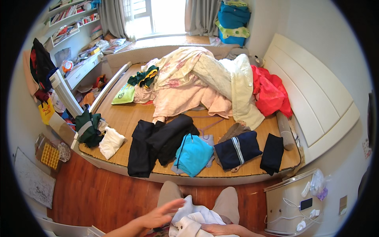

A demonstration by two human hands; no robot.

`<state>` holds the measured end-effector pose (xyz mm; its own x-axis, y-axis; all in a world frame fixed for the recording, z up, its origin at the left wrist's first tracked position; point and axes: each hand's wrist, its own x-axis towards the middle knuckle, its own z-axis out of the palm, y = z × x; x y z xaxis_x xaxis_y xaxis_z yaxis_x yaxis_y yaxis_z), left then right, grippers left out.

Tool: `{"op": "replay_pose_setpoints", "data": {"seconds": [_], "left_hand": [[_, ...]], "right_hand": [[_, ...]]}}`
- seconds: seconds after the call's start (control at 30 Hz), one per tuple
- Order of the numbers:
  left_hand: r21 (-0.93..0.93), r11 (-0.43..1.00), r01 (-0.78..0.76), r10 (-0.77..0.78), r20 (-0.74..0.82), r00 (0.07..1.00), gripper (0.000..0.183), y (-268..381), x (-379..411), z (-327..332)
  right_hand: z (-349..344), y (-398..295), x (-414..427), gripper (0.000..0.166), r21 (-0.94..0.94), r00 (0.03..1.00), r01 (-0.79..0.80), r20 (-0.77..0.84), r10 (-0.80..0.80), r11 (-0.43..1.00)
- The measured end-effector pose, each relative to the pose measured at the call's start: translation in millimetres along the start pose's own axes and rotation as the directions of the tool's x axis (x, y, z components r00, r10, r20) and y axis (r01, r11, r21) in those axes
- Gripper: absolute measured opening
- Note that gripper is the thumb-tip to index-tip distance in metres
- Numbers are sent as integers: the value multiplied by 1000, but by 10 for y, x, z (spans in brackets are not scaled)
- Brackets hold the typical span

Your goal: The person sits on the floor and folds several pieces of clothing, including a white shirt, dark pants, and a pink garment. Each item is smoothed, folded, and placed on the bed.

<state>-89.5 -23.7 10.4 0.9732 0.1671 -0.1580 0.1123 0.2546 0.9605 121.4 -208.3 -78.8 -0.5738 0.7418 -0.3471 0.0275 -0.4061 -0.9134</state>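
Note:
A white garment with dark buttons or snaps lies bunched on my lap, between my knees. My left hand hovers at its left side, fingers spread and holding nothing. On the garment's lower right part lies my right hand; its fingers are partly hidden, so its hold is unclear. Before me on the bed mat, black clothing, a folded turquoise garment with a dark cord, a folded navy garment with pale stripes and a folded black garment form a row.
Bedding and a red cloth are heaped at the bed's back. A white garment and a dark green garment lie at the left. A bedside cabinet with a phone and cables stands at the right.

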Motion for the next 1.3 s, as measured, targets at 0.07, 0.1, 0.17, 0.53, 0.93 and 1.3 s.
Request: {"op": "replay_pose_setpoints", "data": {"seconds": [0.07, 0.1, 0.17, 0.53, 0.93, 1.3], "left_hand": [[1, 999, 34, -34, 150, 988, 58, -367, 163, 22], [43, 996, 74, -82, 260, 962, 57, -649, 229, -32], [219, 961, 171, -252, 429, 868, 56, -1500, 178, -296], [-519, 760, 391, -403, 96, 910, 59, -1150, 38, 23], [-412, 895, -172, 2, -383, 924, 53, 291, 704, -156], [-612, 788, -64, 68, -17, 998, 62, -373, -84, -223]], "right_hand": [[-31, 38, -4, 62, 93, 1000, -12, -13, 13, 996], [-18, 62, -32, 62, 147, 999, -21, -33, 26, 989], [-48, 99, -88, 62, 280, 997, -7, -77, 29, 960], [338, 417, -367, 57, 682, 682, 710, -728, 69, 176], [-619, -1116, -318, 42, -52, 251, 631, -930, -268, 774], [43, -1115, -443, 47, 490, 635, 591, -773, 5, 640]]}}
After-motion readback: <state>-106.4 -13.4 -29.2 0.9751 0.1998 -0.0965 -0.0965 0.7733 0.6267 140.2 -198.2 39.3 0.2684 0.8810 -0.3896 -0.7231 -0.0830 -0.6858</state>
